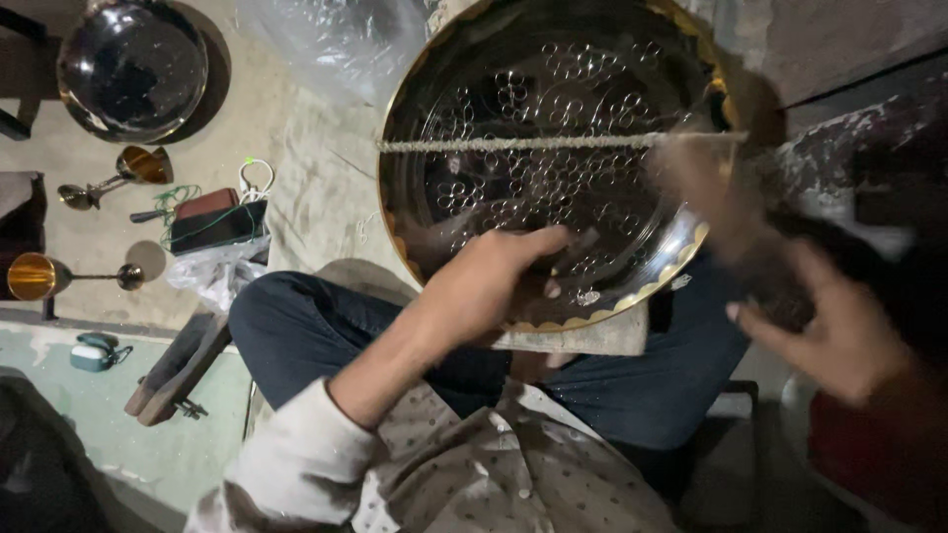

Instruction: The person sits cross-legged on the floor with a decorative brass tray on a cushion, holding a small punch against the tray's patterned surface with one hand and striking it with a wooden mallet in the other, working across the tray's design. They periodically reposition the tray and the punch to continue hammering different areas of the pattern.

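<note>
A large shiny metal plate point(553, 118) with a scalloped brass rim and punched ring patterns stands tilted on a folded cloth point(592, 338) on my lap. My left hand point(489, 281) grips its lower rim, fingers spread over the inner face. A taut twisted cord point(513, 143) runs straight across the plate. My right hand point(706, 192) is a blur at the plate's right rim, near the cord's end; its grasp is unclear. Lower right, another hand point(839, 341) with a red sleeve reaches in beside a dark object; whose it is I cannot tell.
On the floor to the left lie a dark round bowl point(133, 64), two brass goblet-like pieces point(143, 163) point(35, 276), a small dark box with cables point(212, 225), a wooden block point(178, 365) and a teal case point(94, 352). Clear plastic sheet point(346, 39) lies behind the plate.
</note>
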